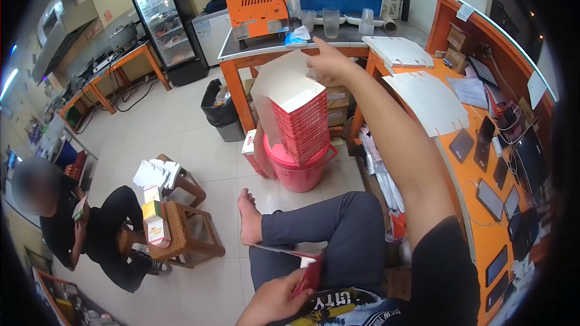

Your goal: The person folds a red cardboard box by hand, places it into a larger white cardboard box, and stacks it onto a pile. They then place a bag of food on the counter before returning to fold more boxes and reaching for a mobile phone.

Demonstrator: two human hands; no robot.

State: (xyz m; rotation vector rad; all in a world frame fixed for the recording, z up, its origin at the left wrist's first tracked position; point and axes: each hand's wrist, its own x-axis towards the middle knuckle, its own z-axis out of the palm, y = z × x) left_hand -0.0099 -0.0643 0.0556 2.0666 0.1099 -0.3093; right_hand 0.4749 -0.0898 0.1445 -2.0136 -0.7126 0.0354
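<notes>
Low in front of my lap, my left hand (pixel 275 299) is closed around a partly folded red cardboard box (pixel 310 274), seen mostly edge-on. My right hand (pixel 332 61) is stretched forward at the top of a tall stack of nested red cardboard boxes (pixel 302 124). Its index finger is extended and the other fingers are beside the raised lid and rim of the top box; whether they touch is hard to see. White-grey insides show in the top box. The stack stands on a pink lidded bucket (pixel 296 172).
Flat white cardboard sheets (pixel 426 99) lie on the orange counter (pixel 444 145) at right, beside several phones (pixel 489 199). A black bin (pixel 222 111) stands left of the bucket. At left, a seated person (pixel 78 223) holds a small box near a wicker stool (pixel 184 232).
</notes>
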